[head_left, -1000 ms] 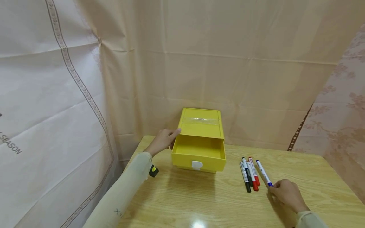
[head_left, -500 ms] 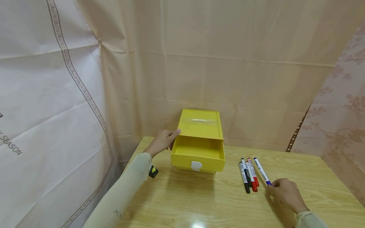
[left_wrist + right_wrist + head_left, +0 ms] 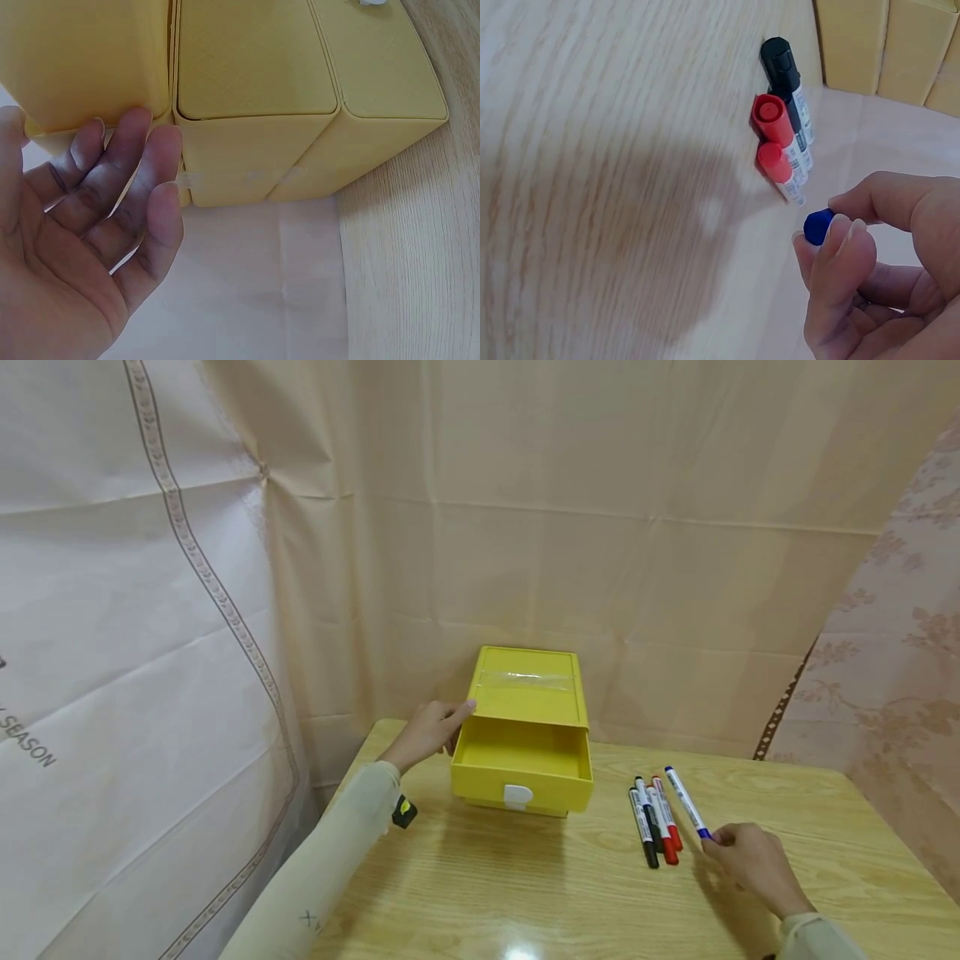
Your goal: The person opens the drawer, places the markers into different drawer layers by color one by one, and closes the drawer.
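A yellow drawer box (image 3: 527,693) stands on the table with its top drawer (image 3: 522,789) pulled out; no items show inside. My left hand (image 3: 431,731) rests against the box's left side near the drawer opening, its relaxed fingers (image 3: 154,161) touching the yellow wall. On the right, my right hand (image 3: 756,864) pinches a white marker with blue ends (image 3: 686,802) by its near end, the blue tip (image 3: 819,226) showing between thumb and fingers. The marker slants up and left over the tabletop. Beside it lie several black and red markers (image 3: 655,822) in a bunch.
The wooden table (image 3: 480,885) reaches back to a beige cloth wall (image 3: 525,568). A white cloth (image 3: 150,693) hangs along the left side. Near the left forearm sits a small black-and-yellow object (image 3: 404,811). More yellow tiers (image 3: 259,60) of the box show in the left wrist view.
My right hand has moved up slightly with the blue marker, whose far end has swung a little left and upward. The left hand stays at the box.
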`<state>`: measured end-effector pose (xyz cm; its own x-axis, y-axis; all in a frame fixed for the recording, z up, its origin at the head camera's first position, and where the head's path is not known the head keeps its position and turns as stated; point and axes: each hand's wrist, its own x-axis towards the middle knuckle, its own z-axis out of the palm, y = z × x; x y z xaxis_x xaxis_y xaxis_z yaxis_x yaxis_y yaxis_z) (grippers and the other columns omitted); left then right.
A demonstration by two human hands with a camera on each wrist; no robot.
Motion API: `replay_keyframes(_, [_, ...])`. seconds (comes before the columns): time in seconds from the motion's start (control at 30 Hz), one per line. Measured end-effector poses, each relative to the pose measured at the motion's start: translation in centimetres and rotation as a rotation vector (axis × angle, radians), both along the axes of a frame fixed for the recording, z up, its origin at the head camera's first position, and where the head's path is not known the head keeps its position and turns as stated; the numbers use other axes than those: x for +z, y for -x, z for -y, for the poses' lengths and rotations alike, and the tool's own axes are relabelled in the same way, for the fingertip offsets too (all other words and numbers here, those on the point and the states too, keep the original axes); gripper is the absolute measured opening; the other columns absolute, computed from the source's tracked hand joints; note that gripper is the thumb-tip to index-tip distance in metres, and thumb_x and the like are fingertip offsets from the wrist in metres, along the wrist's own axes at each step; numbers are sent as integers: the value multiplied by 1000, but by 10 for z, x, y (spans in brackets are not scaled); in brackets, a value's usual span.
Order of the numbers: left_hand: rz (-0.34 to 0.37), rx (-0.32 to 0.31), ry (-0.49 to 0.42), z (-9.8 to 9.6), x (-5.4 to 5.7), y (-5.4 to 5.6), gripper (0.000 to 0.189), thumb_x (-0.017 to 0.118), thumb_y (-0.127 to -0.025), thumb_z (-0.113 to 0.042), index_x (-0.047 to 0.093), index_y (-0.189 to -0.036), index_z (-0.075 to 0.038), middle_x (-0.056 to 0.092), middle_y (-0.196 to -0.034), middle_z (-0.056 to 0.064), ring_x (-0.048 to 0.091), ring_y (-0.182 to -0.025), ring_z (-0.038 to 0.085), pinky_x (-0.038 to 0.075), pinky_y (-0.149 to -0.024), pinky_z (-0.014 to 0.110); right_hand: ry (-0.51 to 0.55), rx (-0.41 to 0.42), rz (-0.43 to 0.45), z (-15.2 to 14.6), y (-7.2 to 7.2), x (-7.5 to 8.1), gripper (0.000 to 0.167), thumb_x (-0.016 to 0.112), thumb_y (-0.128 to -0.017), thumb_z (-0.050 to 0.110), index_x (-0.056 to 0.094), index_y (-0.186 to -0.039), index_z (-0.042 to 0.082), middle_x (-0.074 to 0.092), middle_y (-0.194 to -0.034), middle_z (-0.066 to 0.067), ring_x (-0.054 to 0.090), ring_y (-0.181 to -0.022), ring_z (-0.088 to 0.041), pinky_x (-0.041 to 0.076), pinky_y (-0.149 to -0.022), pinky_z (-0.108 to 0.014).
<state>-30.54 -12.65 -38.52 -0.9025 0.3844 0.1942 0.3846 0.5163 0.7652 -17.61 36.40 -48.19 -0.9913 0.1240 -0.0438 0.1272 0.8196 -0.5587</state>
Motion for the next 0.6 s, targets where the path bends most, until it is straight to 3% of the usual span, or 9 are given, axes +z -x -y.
replay_keyframes(0.17, [1, 4, 3, 0, 1, 0, 66, 40, -106, -63, 66, -75, -11, 66, -70, 17, 63, -59, 27, 56, -59, 39, -19, 12, -33, 1, 2, 3, 23, 72, -94, 23, 74, -92, 0, 63, -72, 0, 57, -56, -17, 47, -48, -32])
replay_keyframes(0.43, [6, 5, 11, 0, 1, 1, 64, 40, -106, -61, 67, -76, -12, 65, -66, 9, 64, -60, 27, 56, -60, 39, -12, 9, -12, 4, 2, 6, 24, 71, -94, 24, 74, -95, 0, 63, -72, -1, 57, -56, -17, 49, -48, -33])
replay_keyframes(0.6, [6, 5, 2, 0, 0, 0, 64, 40, -106, -61, 67, -76, -11, 67, -71, 17, 64, -60, 27, 56, -61, 40, -2, 10, -5, 9, 0, 10, 24, 70, -94, 23, 74, -98, -1, 64, -74, -3, 57, -57, -18, 50, -48, -33])
